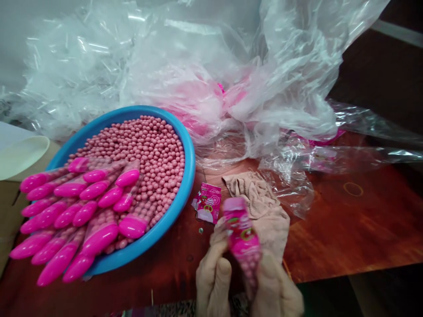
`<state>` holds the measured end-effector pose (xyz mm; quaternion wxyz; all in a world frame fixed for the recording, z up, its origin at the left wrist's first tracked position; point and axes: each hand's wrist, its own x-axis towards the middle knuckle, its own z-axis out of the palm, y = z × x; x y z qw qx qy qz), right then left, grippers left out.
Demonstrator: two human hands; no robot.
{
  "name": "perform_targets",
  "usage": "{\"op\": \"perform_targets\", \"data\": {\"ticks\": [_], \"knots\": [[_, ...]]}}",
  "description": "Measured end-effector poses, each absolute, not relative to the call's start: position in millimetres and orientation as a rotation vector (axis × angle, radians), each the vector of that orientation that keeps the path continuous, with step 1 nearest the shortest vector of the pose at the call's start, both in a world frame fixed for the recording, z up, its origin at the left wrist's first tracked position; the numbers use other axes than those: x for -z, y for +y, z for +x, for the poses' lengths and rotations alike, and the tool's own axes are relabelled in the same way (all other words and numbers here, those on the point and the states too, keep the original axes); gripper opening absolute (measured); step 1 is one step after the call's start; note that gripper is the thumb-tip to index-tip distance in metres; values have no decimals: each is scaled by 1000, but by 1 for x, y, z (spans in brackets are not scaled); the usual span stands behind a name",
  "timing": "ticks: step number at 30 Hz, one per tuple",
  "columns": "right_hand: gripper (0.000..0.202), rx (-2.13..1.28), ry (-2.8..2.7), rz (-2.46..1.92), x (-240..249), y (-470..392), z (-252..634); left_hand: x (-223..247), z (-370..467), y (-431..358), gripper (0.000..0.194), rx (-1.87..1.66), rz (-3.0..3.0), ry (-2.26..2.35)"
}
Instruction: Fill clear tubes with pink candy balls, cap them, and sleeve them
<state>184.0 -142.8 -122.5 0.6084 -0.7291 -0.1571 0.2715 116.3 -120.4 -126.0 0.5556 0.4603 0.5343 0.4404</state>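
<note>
My right hand (279,286) is closed around the lower part of a clear tube of pink candy balls (249,266). A bright pink printed label (243,235) covers its upper part, blurred by motion. My left hand (213,275) has its fingers curled against the tube's left side, near the label; some fingers are hidden behind it. Just beyond the left fingers lies a small stack of pink printed labels (209,202) on the table. A crumpled beige cloth (269,224) lies behind the tube.
At left stands a blue basin (190,180) of loose pink balls (148,145), with several filled, pink-capped tubes (99,237) on top. Clear plastic bags (287,79) heap along the back. A pale bowl (23,156) is at far left. A rubber band (353,189) lies right on the reddish-brown table (370,233).
</note>
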Motion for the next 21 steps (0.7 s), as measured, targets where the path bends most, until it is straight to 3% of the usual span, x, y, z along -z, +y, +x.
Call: {"op": "perform_targets", "data": {"ticks": [2, 6, 9, 17, 21], "knots": [[34, -685, -160, -1543, 126, -139, 200, 133, 112, -107, 43, -1006, 1656, 1188], [34, -766, 64, -1450, 133, -129, 219, 154, 117, -89, 24, -981, 2244, 1282], [37, -810, 66, -1442, 137, -124, 219, 161, 128, -84, 25, -1007, 2264, 1316], [39, -920, -215, -1430, 141, -123, 220, 145, 129, -69, 51, -975, 2188, 1332], [39, -906, -525, -1585, 141, -127, 221, 127, 123, -67, 49, -994, 1686, 1340]]}}
